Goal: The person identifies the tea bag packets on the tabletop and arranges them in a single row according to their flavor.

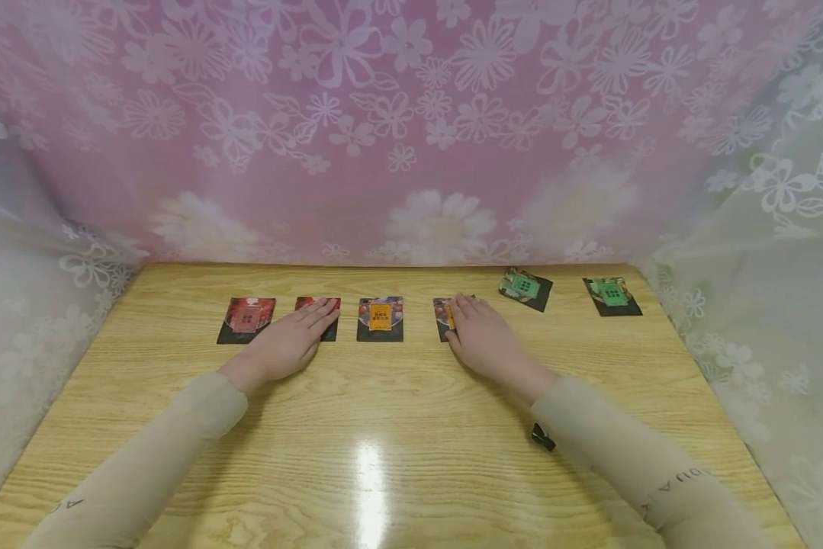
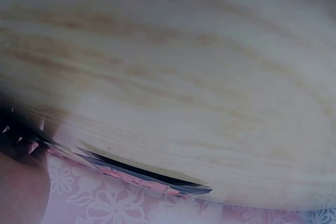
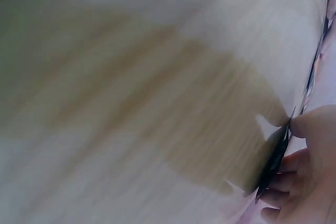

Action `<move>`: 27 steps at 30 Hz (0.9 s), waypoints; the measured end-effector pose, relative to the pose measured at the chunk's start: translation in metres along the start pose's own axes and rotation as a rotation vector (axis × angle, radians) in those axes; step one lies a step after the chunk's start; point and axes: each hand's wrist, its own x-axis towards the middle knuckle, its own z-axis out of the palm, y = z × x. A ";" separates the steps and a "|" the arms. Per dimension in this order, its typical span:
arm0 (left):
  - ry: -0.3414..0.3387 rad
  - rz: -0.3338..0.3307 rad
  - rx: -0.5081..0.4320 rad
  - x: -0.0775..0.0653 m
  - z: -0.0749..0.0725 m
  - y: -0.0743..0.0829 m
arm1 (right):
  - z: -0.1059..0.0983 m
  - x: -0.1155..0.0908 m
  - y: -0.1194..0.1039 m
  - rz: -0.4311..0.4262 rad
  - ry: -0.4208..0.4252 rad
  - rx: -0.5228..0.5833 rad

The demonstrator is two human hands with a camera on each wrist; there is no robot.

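Note:
A row of flat sachets lies along the back of the table. My left hand [image 1: 284, 339] rests with extended fingers over a red-and-black sachet [image 1: 330, 329], covering much of it. Beside its wrist is another red sachet [image 1: 241, 326]. Over an orange-labelled sachet [image 1: 442, 314] lies my right hand [image 1: 488, 335], its fingers reaching toward the far edge and its thumb near the close edge. In the right wrist view, thumb and fingertips touch this dark sachet [image 3: 274, 163]. Between the hands sits a second orange-labelled sachet [image 1: 380, 320].
Two green-labelled sachets lie to the right, one tilted [image 1: 525, 288], the other nearly straight [image 1: 612, 297]. A small black object [image 1: 542, 437] shows beside the right sleeve. Floral curtains [image 1: 411, 137] hang around the wooden table [image 1: 301, 450] at the back and sides.

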 end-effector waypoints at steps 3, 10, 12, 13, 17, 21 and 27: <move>-0.004 -0.003 0.009 0.000 0.002 -0.001 | -0.001 0.005 -0.007 0.007 -0.009 -0.020; -0.001 -0.008 -0.008 -0.001 0.001 0.000 | -0.007 0.012 -0.021 0.030 -0.038 -0.020; 0.000 -0.007 -0.010 -0.001 0.000 0.000 | -0.009 0.013 -0.022 0.032 -0.044 -0.013; -0.001 -0.007 -0.007 0.000 0.000 0.000 | -0.010 0.013 -0.021 0.029 -0.039 -0.011; 0.001 -0.007 0.005 0.000 0.001 0.001 | -0.013 0.014 -0.011 -0.006 0.017 0.010; 0.006 -0.005 -0.005 -0.001 0.000 0.000 | -0.016 0.015 0.004 -0.098 0.048 0.036; 0.008 -0.006 -0.012 -0.001 0.001 0.000 | -0.016 0.016 0.015 -0.267 -0.017 0.117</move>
